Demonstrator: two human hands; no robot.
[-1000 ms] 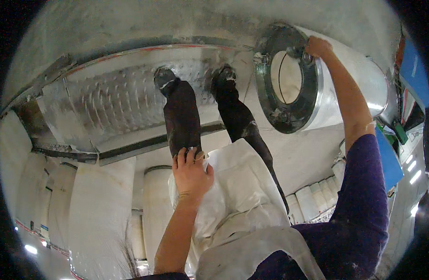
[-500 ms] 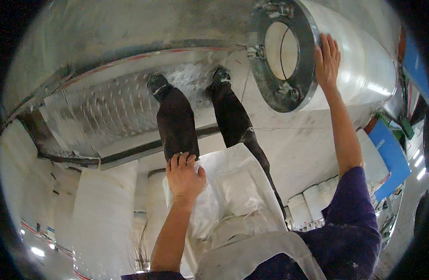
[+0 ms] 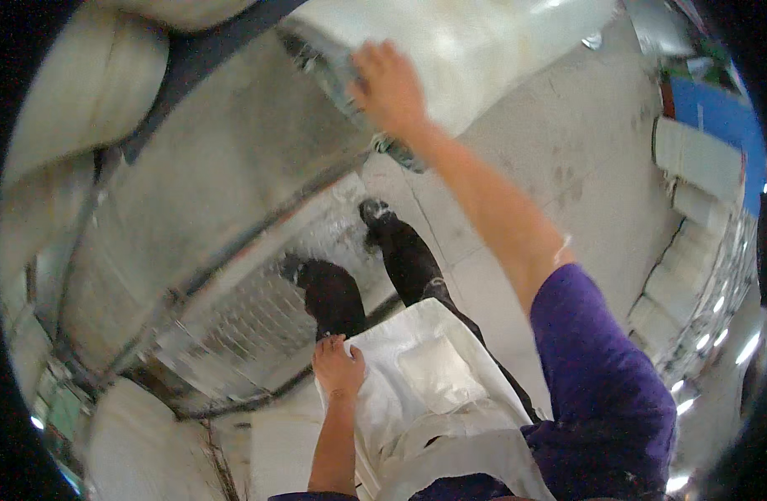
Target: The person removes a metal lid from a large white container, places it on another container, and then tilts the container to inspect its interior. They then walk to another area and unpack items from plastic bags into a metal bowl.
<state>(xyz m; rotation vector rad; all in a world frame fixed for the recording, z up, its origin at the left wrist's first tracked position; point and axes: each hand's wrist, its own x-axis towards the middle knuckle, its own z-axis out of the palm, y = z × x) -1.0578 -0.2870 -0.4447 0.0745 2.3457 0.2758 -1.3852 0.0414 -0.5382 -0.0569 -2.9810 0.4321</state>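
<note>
Right hand: up and out it goes — the right hand [image 3: 389,83] is stretched at full arm's length, palm down and fingers spread flat on the big silvery drum [image 3: 475,42], right by its rim. Pressing on it, not wrapped around anything.
Left hand: the left hand [image 3: 337,365] sits low, fingers loosely curled, resting on the upper edge of the white apron [image 3: 425,392] at the thigh. Whether it pinches the cloth or just lies there, I cannot tell.
Drum: top of the head view, a rounded metal body with a shiny, pale, smooth skin; a dark ring-shaped rim [image 3: 333,75] shows under the fingers, blurred.
Apron: stiff-looking white fabric, creased, with a square patch pocket [image 3: 438,376] stitched on the front.
Sleeve: a purple sleeve [image 3: 605,367] covers the right upper arm; the forearm is bare.
Legs and shoes: dark trousers run down to dark shoes [image 3: 373,213], one foot close to the metal tray, the other over it.
Tray: a long shallow metal trough [image 3: 233,326] with a ribbed, grid-like, glinting bottom and a raised edge, running diagonally beneath the feet.
Floor: grey concrete [image 3: 584,159], matte, scuffed.
Surroundings: pale bulky sacks or rolls [image 3: 83,92] at upper left, a blue panel [image 3: 721,117] at the far right.
</note>
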